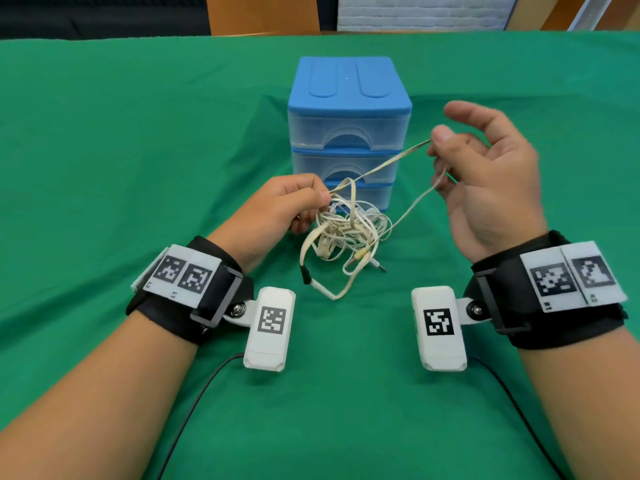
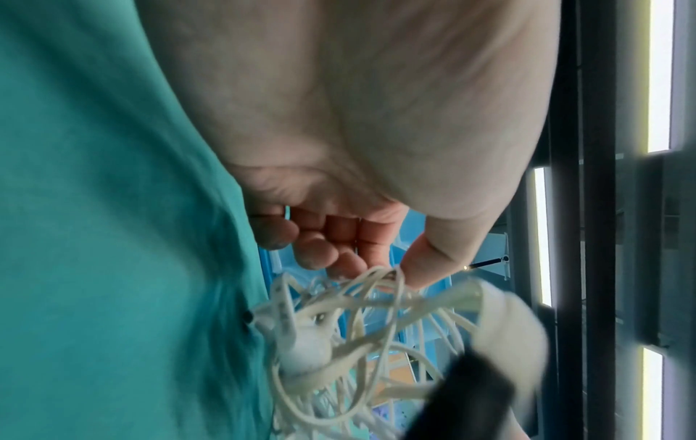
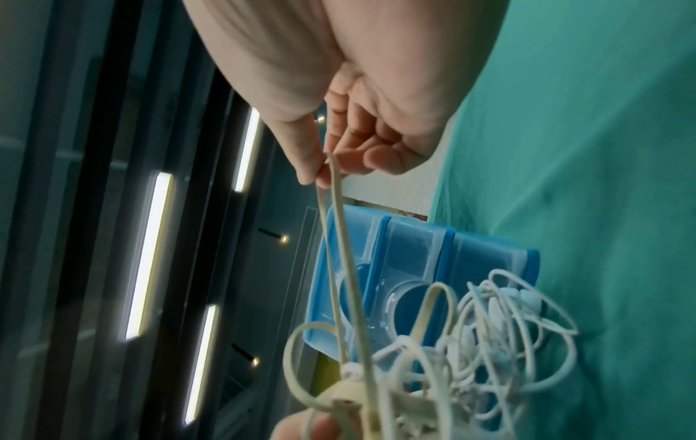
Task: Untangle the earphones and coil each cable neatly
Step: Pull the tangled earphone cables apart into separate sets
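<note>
Tangled off-white earphones (image 1: pixel 346 233), knotted clump

Matt green cloth (image 1: pixel 104 150), glossy blue plastic drawers (image 1: pixel 349 109), smooth rubbery earphone cables (image 1: pixel 346 233)

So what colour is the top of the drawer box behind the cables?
Blue; the drawer box has clear drawer fronts. Head view shows it best.

I see a green-clothed desk (image 1: pixel 104 133), a white brick wall (image 1: pixel 420 12) behind it, and ceiling strip lights (image 3: pixel 148 256) overhead.
</note>
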Demonstrator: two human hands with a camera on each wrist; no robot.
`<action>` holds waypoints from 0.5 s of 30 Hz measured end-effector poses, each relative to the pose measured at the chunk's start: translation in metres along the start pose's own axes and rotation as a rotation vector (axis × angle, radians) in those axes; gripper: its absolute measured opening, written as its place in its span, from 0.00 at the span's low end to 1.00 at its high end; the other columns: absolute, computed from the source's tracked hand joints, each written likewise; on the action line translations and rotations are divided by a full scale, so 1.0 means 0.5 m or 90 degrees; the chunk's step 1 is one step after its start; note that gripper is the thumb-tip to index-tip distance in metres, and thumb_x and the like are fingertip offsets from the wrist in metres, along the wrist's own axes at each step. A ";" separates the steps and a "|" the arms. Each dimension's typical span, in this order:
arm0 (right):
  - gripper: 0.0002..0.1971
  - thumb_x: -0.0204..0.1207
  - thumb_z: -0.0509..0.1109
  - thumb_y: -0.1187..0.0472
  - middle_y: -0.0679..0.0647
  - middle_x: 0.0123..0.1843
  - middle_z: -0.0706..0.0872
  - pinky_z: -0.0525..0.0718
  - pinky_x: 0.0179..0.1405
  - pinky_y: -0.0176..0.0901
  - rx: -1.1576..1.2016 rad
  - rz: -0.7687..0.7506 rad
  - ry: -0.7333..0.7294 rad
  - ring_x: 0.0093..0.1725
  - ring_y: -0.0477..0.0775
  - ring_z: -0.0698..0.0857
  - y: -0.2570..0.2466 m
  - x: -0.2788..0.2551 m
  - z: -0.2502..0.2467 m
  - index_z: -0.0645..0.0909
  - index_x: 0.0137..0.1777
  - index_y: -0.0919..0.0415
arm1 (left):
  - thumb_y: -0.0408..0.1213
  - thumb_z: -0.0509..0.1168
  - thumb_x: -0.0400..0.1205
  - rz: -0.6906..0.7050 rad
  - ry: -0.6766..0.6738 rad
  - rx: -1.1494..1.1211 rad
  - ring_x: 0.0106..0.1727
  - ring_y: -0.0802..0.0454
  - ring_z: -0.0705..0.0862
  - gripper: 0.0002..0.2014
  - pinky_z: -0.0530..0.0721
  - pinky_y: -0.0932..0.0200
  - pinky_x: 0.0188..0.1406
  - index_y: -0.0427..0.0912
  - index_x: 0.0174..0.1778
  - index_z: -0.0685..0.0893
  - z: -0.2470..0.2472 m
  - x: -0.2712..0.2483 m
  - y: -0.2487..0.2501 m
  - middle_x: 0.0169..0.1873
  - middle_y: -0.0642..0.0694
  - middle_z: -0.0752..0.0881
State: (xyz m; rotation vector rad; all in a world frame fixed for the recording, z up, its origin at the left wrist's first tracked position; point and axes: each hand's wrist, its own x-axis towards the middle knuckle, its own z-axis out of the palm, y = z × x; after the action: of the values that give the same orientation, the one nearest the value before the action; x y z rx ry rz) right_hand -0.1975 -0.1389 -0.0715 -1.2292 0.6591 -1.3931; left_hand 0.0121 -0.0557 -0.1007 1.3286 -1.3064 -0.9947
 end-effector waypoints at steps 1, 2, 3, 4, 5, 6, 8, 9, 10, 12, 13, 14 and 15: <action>0.14 0.79 0.72 0.68 0.49 0.32 0.85 0.74 0.34 0.38 0.035 0.010 -0.002 0.32 0.47 0.78 -0.002 0.000 -0.001 0.77 0.63 0.59 | 0.38 0.64 0.78 0.004 0.003 -0.002 0.28 0.56 0.71 0.12 0.65 0.58 0.30 0.51 0.28 0.81 0.001 -0.001 0.002 0.28 0.50 0.75; 0.15 0.81 0.71 0.69 0.50 0.34 0.85 0.76 0.35 0.38 0.063 0.023 -0.008 0.32 0.47 0.79 -0.003 -0.001 -0.001 0.76 0.64 0.58 | 0.38 0.63 0.78 0.007 0.006 -0.001 0.29 0.56 0.71 0.13 0.65 0.57 0.31 0.52 0.27 0.81 0.002 -0.001 0.004 0.28 0.50 0.75; 0.15 0.82 0.69 0.70 0.52 0.35 0.85 0.77 0.33 0.37 0.076 0.034 -0.013 0.30 0.47 0.79 -0.005 -0.003 0.000 0.75 0.65 0.57 | 0.37 0.62 0.78 0.010 0.008 0.000 0.29 0.56 0.71 0.13 0.65 0.56 0.31 0.52 0.27 0.81 0.001 -0.001 0.005 0.29 0.48 0.76; 0.15 0.83 0.69 0.70 0.53 0.36 0.84 0.75 0.28 0.37 0.067 0.038 -0.017 0.27 0.46 0.77 -0.005 -0.003 0.000 0.75 0.65 0.56 | 0.37 0.62 0.78 0.012 0.013 -0.002 0.30 0.54 0.72 0.14 0.65 0.56 0.32 0.52 0.27 0.81 0.001 -0.001 0.005 0.30 0.46 0.76; 0.14 0.82 0.69 0.70 0.53 0.36 0.84 0.70 0.24 0.36 0.038 0.033 -0.019 0.23 0.45 0.74 -0.005 -0.004 0.000 0.75 0.64 0.57 | 0.38 0.62 0.78 0.012 0.023 -0.009 0.31 0.53 0.72 0.13 0.65 0.55 0.32 0.51 0.27 0.81 -0.001 -0.001 0.005 0.31 0.44 0.77; 0.14 0.81 0.70 0.70 0.54 0.36 0.84 0.66 0.22 0.34 0.001 0.020 -0.018 0.21 0.45 0.71 -0.004 -0.003 -0.001 0.76 0.63 0.58 | 0.37 0.63 0.78 0.012 0.038 -0.020 0.31 0.52 0.72 0.13 0.65 0.55 0.32 0.51 0.27 0.81 -0.003 0.000 0.004 0.32 0.42 0.77; 0.13 0.78 0.74 0.69 0.55 0.36 0.83 0.63 0.21 0.34 -0.059 -0.008 -0.006 0.21 0.44 0.68 -0.001 -0.002 -0.003 0.79 0.59 0.59 | 0.36 0.65 0.80 0.014 0.067 -0.041 0.31 0.52 0.71 0.12 0.69 0.59 0.31 0.48 0.30 0.82 -0.008 0.001 0.000 0.32 0.43 0.78; 0.13 0.76 0.76 0.69 0.54 0.36 0.83 0.64 0.21 0.35 -0.074 -0.020 0.005 0.23 0.45 0.69 0.001 -0.001 -0.004 0.81 0.57 0.58 | 0.34 0.66 0.82 0.016 0.076 -0.043 0.30 0.53 0.71 0.11 0.70 0.62 0.30 0.46 0.33 0.82 -0.010 0.001 -0.002 0.30 0.46 0.78; 0.12 0.75 0.77 0.68 0.52 0.35 0.84 0.65 0.22 0.35 -0.081 -0.028 0.014 0.26 0.45 0.71 0.003 -0.001 -0.005 0.82 0.54 0.56 | 0.33 0.66 0.84 0.019 0.083 -0.040 0.29 0.54 0.70 0.11 0.71 0.64 0.29 0.44 0.35 0.82 -0.010 0.001 -0.003 0.28 0.48 0.78; 0.10 0.73 0.76 0.69 0.48 0.35 0.85 0.69 0.27 0.36 -0.102 -0.033 0.016 0.30 0.45 0.75 0.005 0.000 -0.007 0.85 0.50 0.54 | 0.33 0.67 0.84 0.026 0.086 -0.036 0.28 0.54 0.70 0.08 0.70 0.63 0.29 0.43 0.38 0.83 -0.009 0.000 -0.005 0.29 0.47 0.79; 0.09 0.73 0.76 0.69 0.47 0.35 0.86 0.70 0.28 0.35 -0.128 -0.027 0.012 0.31 0.45 0.76 0.007 0.001 -0.008 0.86 0.47 0.54 | 0.35 0.69 0.82 0.031 0.083 -0.041 0.29 0.54 0.70 0.06 0.69 0.61 0.30 0.43 0.39 0.84 -0.008 0.000 -0.005 0.30 0.44 0.79; 0.08 0.73 0.75 0.69 0.48 0.36 0.86 0.72 0.29 0.34 -0.164 -0.015 0.004 0.32 0.45 0.78 0.008 0.002 -0.008 0.87 0.45 0.53 | 0.36 0.70 0.81 0.036 0.083 -0.047 0.29 0.53 0.70 0.05 0.69 0.59 0.31 0.43 0.39 0.85 -0.008 0.000 -0.005 0.32 0.43 0.79; 0.08 0.74 0.75 0.68 0.50 0.37 0.87 0.73 0.30 0.32 -0.199 0.001 -0.008 0.34 0.45 0.79 0.009 -0.001 -0.007 0.87 0.44 0.53 | 0.35 0.70 0.81 0.043 0.083 -0.049 0.29 0.54 0.71 0.05 0.69 0.59 0.31 0.42 0.40 0.85 -0.008 -0.001 -0.005 0.31 0.43 0.80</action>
State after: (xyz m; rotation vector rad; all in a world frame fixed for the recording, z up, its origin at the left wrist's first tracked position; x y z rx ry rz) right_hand -0.1990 -0.1405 -0.0769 -1.4798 0.8938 -1.3124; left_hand 0.0162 -0.0550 -0.1023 1.2616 -1.1949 -0.8876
